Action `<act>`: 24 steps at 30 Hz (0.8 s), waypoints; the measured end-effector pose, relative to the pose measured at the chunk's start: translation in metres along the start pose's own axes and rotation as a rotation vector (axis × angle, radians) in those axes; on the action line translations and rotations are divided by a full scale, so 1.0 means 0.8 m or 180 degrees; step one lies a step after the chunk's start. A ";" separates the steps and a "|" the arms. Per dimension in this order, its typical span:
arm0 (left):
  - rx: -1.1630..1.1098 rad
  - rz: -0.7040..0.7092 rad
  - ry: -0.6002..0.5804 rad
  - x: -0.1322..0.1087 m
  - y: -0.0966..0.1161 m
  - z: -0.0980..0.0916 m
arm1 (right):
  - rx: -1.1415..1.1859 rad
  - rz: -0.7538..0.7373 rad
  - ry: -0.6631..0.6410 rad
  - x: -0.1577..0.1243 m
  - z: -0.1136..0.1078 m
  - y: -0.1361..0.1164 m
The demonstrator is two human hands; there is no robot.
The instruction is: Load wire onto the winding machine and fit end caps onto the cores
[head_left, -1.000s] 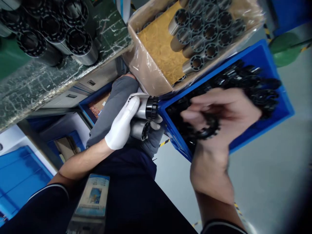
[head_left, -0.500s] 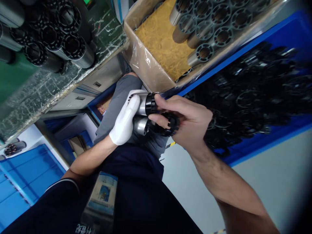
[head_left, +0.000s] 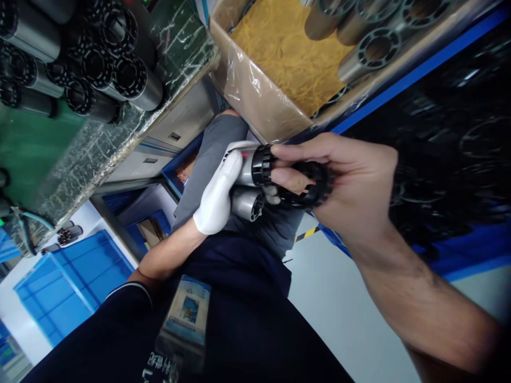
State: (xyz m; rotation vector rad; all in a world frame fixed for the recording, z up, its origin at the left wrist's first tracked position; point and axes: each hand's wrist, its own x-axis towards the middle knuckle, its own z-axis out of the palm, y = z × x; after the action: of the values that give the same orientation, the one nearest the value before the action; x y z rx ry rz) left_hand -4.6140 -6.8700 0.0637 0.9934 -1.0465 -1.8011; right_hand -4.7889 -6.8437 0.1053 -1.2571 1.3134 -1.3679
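My left hand (head_left: 219, 198), in a white glove, is wrapped round two metal cylinders. The upper cylinder (head_left: 246, 169) has a black slotted ring (head_left: 262, 165) on its right end. Below it, the lower cylinder (head_left: 247, 203) shows an open end without a black ring. My bare right hand (head_left: 351, 183) touches the black ring on the upper cylinder with thumb and finger. More black rings (head_left: 315, 186) hang in its grip, partly hidden by the fingers.
Upper left, a green workbench (head_left: 51, 138) holds many metal cylinders with black rings, and pliers (head_left: 24, 229). A plastic-lined carton (head_left: 259, 96) with cylinders stands ahead. Black rings fill a blue bin (head_left: 419, 56) at right. Blue crates (head_left: 75, 276) stand lower left.
The view has shifted, so hands and cylinders appear further right. My right hand looks larger and nearer. The lower cylinder's open end shows more fully, and the black rings in my right hand sit farther from it.
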 end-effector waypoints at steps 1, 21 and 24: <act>-0.0025 0.0124 0.0012 0.001 0.001 -0.002 | -0.0076 -0.0074 0.0020 0.000 0.000 -0.001; 0.0472 0.0528 0.0183 -0.004 0.009 0.002 | -0.1505 -0.1027 0.0435 -0.017 0.017 -0.011; 0.0087 -0.0154 0.0399 -0.002 0.004 0.001 | -0.1476 -0.1312 0.0099 -0.012 0.012 -0.008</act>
State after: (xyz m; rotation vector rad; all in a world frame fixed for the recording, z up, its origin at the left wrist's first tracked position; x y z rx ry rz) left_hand -4.6137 -6.8696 0.0676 1.1420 -0.9793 -1.7432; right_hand -4.7771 -6.8348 0.1102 -1.9105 1.5032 -1.4030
